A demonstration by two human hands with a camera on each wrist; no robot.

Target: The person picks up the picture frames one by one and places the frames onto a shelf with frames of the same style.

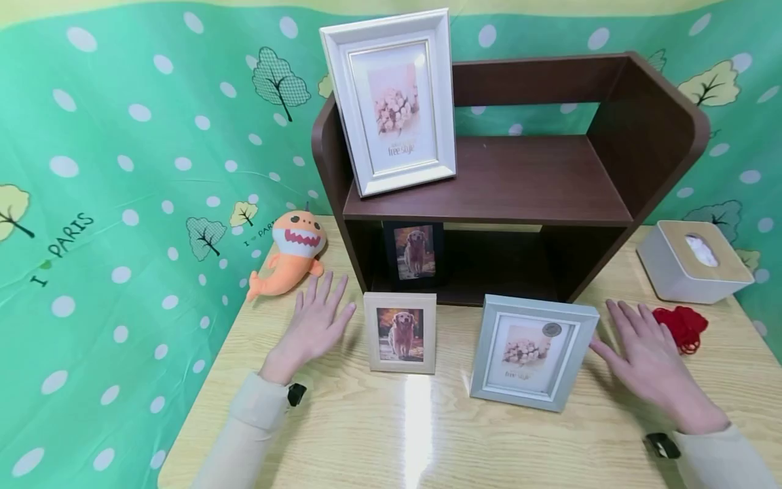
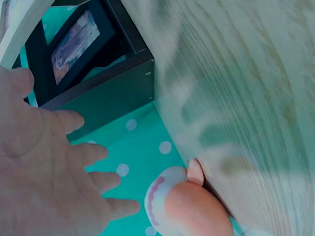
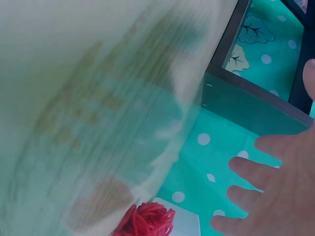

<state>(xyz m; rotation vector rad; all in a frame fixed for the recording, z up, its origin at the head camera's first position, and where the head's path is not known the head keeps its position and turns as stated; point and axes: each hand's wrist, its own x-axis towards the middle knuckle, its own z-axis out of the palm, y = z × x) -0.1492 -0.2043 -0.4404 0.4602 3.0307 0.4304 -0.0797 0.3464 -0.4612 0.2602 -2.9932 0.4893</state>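
My left hand [image 1: 311, 326] is spread over the table, fingers straight, between an orange shark plush [image 1: 293, 255] and a small beige picture frame [image 1: 369, 339] with a dog photo. Nothing is in it. At the right, my right hand [image 1: 650, 367] is likewise spread with nothing in it, its thumb close to the edge of a grey-blue picture frame [image 1: 485, 353] showing pink flowers. Both of these frames stand upright in front of a dark brown shelf [image 1: 537, 176]. A bundle of red yarn [image 1: 687, 329] lies just beyond the right hand's fingers.
A large white picture frame [image 1: 342, 102] leans on the upper tier at its left end. Below it, a black picture frame [image 1: 389, 255] with a dog photo stands in the lower tier. The tissue box [image 1: 662, 272] sits at the right, before a green dotted cloth [image 1: 153, 305].
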